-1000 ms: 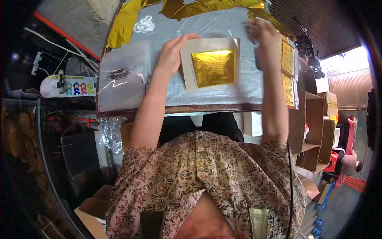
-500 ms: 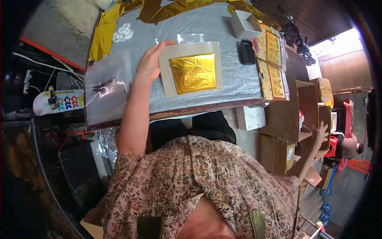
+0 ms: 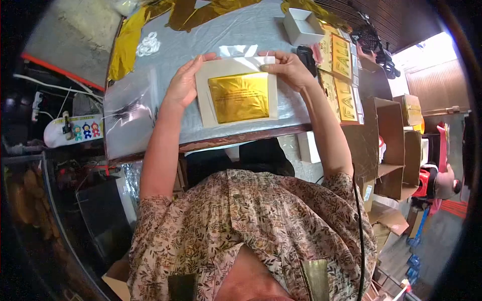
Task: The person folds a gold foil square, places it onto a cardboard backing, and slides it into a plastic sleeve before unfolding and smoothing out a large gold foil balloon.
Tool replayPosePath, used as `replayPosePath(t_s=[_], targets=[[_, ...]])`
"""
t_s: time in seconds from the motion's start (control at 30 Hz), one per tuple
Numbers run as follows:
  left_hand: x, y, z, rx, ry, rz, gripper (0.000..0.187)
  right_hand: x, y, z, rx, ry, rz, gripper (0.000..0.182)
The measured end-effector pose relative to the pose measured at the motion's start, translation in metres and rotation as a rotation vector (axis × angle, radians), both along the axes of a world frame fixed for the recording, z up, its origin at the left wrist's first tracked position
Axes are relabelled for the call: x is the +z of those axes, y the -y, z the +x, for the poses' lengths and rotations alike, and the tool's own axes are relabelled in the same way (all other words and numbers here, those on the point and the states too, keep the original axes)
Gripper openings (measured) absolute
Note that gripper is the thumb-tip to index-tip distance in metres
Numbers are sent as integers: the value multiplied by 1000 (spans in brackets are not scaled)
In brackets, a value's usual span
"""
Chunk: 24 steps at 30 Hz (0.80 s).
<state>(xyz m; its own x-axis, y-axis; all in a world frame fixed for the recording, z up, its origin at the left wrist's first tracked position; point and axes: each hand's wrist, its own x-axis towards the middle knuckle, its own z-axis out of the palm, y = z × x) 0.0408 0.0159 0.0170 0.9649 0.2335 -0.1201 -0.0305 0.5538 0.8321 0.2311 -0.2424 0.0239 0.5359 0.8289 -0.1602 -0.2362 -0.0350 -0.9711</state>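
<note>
A white card in a clear plastic sleeve [image 3: 201, 95], with a gold foil packet [image 3: 239, 98] on its face, is held over the front part of the table. At its upper left edge my left hand [image 3: 185, 83] grips it, fingers behind the card. My right hand [image 3: 288, 70] pinches the upper right corner, thumb on the front and fingers behind. The clear flap of the sleeve sticks up between the two hands.
Clear sleeves [image 3: 131, 113] lie at the table's left, near white rings [image 3: 148, 45]. Gold foil [image 3: 125, 55] borders the table [image 3: 226, 30]. A white box [image 3: 303, 27], a black object [image 3: 305, 59] and FALL packs [image 3: 342, 57] are at the right. Cardboard boxes [image 3: 389, 135] and another person [image 3: 447, 181] are farther right.
My right hand has come in from the far right and taken hold of the card's upper right corner. My left hand still holds the card, which has shifted slightly left.
</note>
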Motion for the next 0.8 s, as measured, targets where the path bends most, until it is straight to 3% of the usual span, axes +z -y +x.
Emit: replayPosePath(t_s=[0.03, 0.1, 0.17, 0.2, 0.27, 0.3, 0.37, 0.4, 0.47, 0.6, 0.67, 0.7, 0.77, 0.8], targets=[[-1, -5, 0, -52, 1, -18, 45, -4, -6, 3, -37, -52, 24, 39], [-5, -14, -2, -91, -4, -44, 43, -7, -13, 8, -27, 50, -48, 37], [-4, -23, -4, -127, -147, 347, 36, -12, -18, 9, -33, 199, -80, 32], [-3, -27, -3, -119, -153, 341, 36, -15, -19, 9, -23, 194, -84, 32], [-2, -34, -2, -138, -265, 762, 30, -19, -20, 7, -7, 335, -129, 23], [-9, -39, 0, -134, -273, 757, 30, -20, -21, 7, 2, 329, -131, 23], [-20, -47, 3, -84, -65, 1061, 23, -24, -23, 8, -66, 452, -164, 17], [-22, -48, 3, -87, -72, 1057, 23, -26, -22, 9, -64, 445, -167, 17], [-24, -48, 3, -60, -54, 1253, 21, -27, -22, 14, -33, 770, -134, 14], [-26, -49, 0, -91, 4, 1301, 25, -28, -14, 14, -33, 791, -108, 12], [-25, -46, -2, -75, 89, 1407, 26, -26, -11, 15, -39, 1046, -125, 11], [-24, -44, -3, -76, 86, 1404, 26, -24, -9, 16, -37, 1044, -127, 11], [-21, -39, -6, 4, 225, 1571, 30, -19, -5, 18, 17, 1383, -214, 14], [-22, -38, -8, 2, 224, 1568, 30, -20, -2, 17, 19, 1381, -217, 14]])
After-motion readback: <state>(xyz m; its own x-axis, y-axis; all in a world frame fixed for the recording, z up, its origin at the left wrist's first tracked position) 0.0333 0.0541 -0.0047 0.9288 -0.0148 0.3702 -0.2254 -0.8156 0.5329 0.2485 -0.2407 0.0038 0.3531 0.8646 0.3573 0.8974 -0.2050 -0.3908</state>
